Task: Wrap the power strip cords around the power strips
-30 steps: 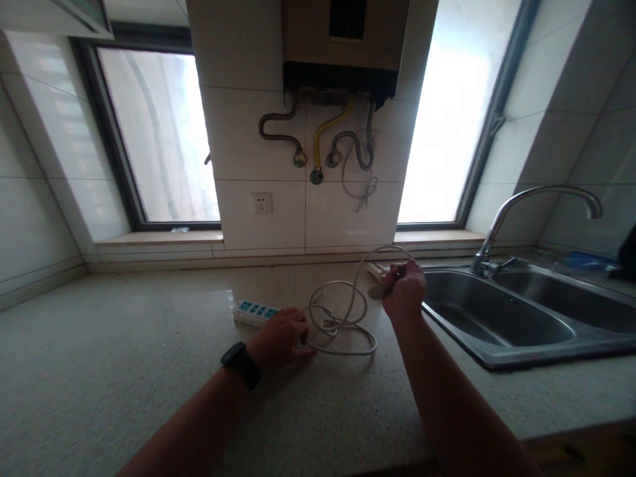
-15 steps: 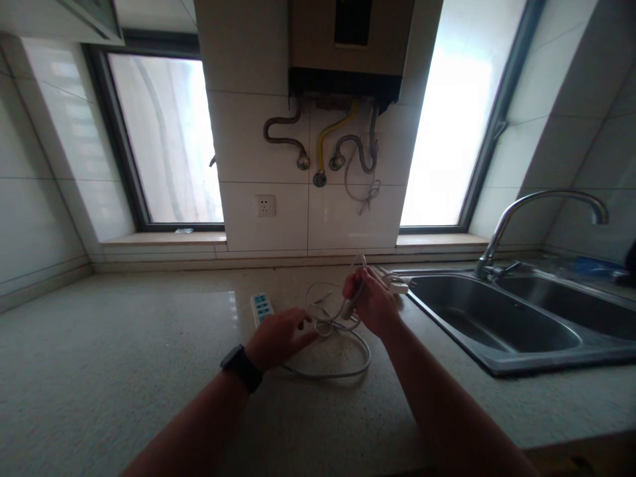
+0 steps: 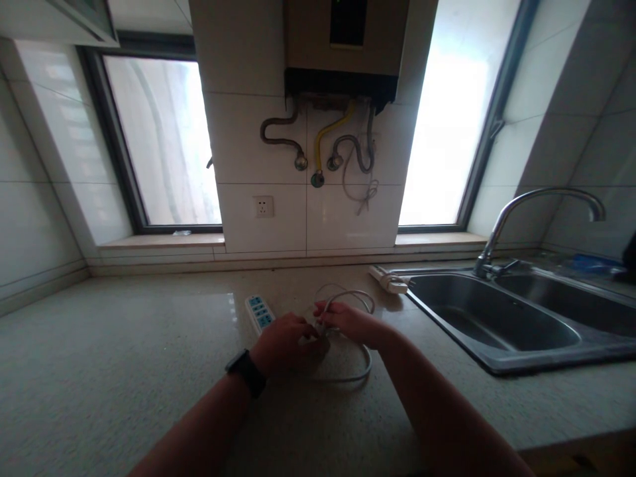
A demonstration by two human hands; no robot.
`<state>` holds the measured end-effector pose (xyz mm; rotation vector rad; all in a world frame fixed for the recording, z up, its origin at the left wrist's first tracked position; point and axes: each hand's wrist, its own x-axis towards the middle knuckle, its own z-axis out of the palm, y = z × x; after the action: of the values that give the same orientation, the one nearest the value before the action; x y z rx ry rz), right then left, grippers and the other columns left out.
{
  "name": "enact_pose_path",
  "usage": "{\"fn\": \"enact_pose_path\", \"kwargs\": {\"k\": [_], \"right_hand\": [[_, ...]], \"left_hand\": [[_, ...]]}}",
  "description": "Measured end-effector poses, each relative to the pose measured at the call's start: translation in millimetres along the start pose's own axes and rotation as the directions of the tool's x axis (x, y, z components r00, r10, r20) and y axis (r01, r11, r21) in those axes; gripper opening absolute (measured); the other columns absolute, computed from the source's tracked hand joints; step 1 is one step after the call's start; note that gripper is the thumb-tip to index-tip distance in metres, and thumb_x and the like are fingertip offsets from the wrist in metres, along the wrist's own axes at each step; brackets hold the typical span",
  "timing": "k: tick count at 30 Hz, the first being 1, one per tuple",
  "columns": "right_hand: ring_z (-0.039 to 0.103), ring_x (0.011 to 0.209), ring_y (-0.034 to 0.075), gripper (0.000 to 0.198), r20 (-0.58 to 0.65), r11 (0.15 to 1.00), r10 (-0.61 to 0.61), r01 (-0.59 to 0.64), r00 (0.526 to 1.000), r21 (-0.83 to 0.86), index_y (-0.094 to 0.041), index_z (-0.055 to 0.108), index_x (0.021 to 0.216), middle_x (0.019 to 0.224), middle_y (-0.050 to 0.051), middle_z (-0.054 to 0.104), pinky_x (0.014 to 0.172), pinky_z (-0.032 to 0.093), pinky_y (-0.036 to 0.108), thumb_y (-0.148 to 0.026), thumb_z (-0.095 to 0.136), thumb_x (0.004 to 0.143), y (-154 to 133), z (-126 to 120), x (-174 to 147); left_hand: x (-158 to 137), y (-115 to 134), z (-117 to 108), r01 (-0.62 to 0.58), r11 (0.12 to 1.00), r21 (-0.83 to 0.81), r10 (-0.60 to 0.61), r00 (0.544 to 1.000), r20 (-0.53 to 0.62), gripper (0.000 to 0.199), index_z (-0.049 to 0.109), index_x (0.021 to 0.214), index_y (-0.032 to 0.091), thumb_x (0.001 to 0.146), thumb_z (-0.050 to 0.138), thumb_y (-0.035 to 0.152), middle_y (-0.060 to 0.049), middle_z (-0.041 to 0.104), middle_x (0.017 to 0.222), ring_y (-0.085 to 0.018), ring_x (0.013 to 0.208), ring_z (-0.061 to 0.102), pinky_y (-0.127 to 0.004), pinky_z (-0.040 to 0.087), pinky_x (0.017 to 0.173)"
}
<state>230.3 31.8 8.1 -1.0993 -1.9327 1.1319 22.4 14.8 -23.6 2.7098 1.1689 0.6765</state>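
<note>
Lying slantwise on the hard, speckled counter (image 3: 149, 344): a strip (image 3: 260, 315) of white plastic, long, boxy, blue-faced, with near end hidden behind the left hand (image 3: 284, 341). Looks light, rigid and a little slippery; best grasped across both long sides. Fingers of that hand curled in toward the cord (image 3: 369, 362); cannot tell whether gripping. Cord pale, round and smooth, looped on the counter around and between both hands; probably bends easily yet springs back, so best pinched near the tangle. Right hand (image 3: 355, 324) apparently pinching cord there. Farther right, a slim white block (image 3: 390, 281), then the sink (image 3: 546, 358), dull steel, round-cornered.
</note>
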Motion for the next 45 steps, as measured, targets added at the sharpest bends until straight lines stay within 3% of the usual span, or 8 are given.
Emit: {"fn": "enact_pose_path", "kwargs": {"k": [7, 11, 15, 20, 27, 31, 36, 45], "right_hand": [[0.052, 0.044, 0.011, 0.041, 0.012, 0.886, 0.287, -0.261, 0.958, -0.383, -0.015, 0.064, 0.069, 0.055, 0.001, 0.059, 0.048, 0.04, 0.023, -0.045, 0.053, 0.095, -27.5, -17.5, -20.9], [0.053, 0.041, 0.012, 0.047, 0.017, 0.699, 0.438, -0.328, 0.899, -0.636, -0.013, 0.067, 0.062, 0.056, 0.005, 0.064, 0.046, 0.039, 0.023, -0.048, 0.056, 0.091, -16.4, -37.7, -28.0], [0.067, 0.058, 0.021, 0.03, -0.079, 0.535, 0.376, -0.286, 0.923, -0.795, -0.01, 0.074, 0.069, 0.069, 0.013, 0.072, 0.052, 0.041, 0.026, -0.038, 0.071, 0.077, 3.6, -49.5, -26.8], [0.07, 0.091, 0.029, 0.02, -0.191, 0.587, 0.298, -0.337, 0.935, -0.736, -0.009, 0.077, 0.084, 0.092, 0.018, 0.075, 0.065, 0.045, 0.027, -0.014, 0.074, 0.065, 18.8, -44.0, -13.7], [0.058, 0.05, 0.012, 0.015, -0.27, 0.865, 0.328, -0.403, 0.905, -0.3, -0.013, 0.076, 0.083, 0.052, -0.001, 0.058, 0.049, 0.042, 0.02, -0.014, 0.063, 0.077, 39.5, -48.6, 1.3], [0.057, 0.05, 0.011, 0.021, -0.446, 0.96, 0.266, -0.276, 0.855, 0.044, -0.014, 0.068, 0.094, 0.061, -0.001, 0.055, 0.045, 0.043, 0.018, -0.03, 0.055, 0.089, 42.6, -53.7, 8.0], [0.064, 0.054, 0.015, 0.025, -0.624, 0.943, 0.227, -0.009, 0.748, 0.332, -0.019, 0.056, 0.085, 0.076, 0.005, 0.062, 0.05, 0.058, 0.03, -0.044, 0.058, 0.087, 43.1, -51.8, 18.5], [0.072, 0.092, 0.019, 0.027, -0.82, 0.835, 0.017, 0.443, 0.572, 0.327, -0.023, 0.052, 0.098, 0.097, 0.004, 0.069, 0.092, 0.058, 0.043, -0.043, 0.064, 0.085, 32.6, -56.4, 22.9]], "left_hand": [[3.4, 5.7, 0.5, 0.045, 0.999, 0.003, -0.045, 0.999, -0.01, 0.024, 0.073, 0.093, 0.026, 0.09, 0.061, 0.047, -0.003, 0.073, 0.088, -0.023, 0.088, 0.064, -0.034, 0.042, 0.082], [2.2, 2.4, 1.7, 0.153, 0.986, 0.063, -0.145, 0.983, -0.113, 0.018, 0.066, 0.083, 0.021, 0.084, 0.065, 0.04, -0.004, 0.069, 0.083, -0.023, 0.084, 0.061, -0.034, 0.041, 0.078], [0.3, -4.6, 0.8, 0.286, 0.947, 0.148, -0.25, 0.942, -0.224, 0.019, 0.061, 0.082, 0.02, 0.087, 0.06, 0.039, -0.006, 0.066, 0.085, -0.024, 0.086, 0.06, -0.035, 0.041, 0.08], [-0.9, -16.1, 0.5, 0.42, 0.886, 0.196, -0.356, 0.888, -0.292, 0.02, 0.061, 0.084, 0.02, 0.09, 0.056, 0.039, -0.01, 0.067, 0.093, -0.026, 0.095, 0.059, -0.037, 0.041, 0.088], [-2.1, -21.8, 1.0, 0.447, 0.874, 0.191, -0.386, 0.877, -0.288, 0.028, 0.066, 0.083, 0.019, 0.091, 0.054, 0.042, -0.012, 0.068, 0.094, -0.027, 0.097, 0.06, -0.04, 0.041, 0.092], [-2.9, -20.2, 1.5, 0.443, 0.877, 0.189, -0.381, 0.878, -0.29, 0.032, 0.068, 0.082, 0.018, 0.091, 0.054, 0.045, -0.012, 0.067, 0.095, -0.028, 0.099, 0.059, -0.041, 0.041, 0.093], [-2.5, -20.0, 4.4, 0.444, 0.877, 0.181, -0.381, 0.875, -0.299, 0.036, 0.072, 0.089, 0.018, 0.092, 0.052, 0.048, -0.014, 0.066, 0.1, -0.031, 0.103, 0.059, -0.044, 0.042, 0.092], [-1.2, -22.3, 7.8, 0.432, 0.886, 0.17, -0.368, 0.877, -0.309, 0.044, 0.066, 0.119, 0.02, 0.096, 0.047, 0.052, -0.015, 0.066, 0.112, -0.032, 0.11, 0.057, -0.045, 0.041, 0.096]]}}
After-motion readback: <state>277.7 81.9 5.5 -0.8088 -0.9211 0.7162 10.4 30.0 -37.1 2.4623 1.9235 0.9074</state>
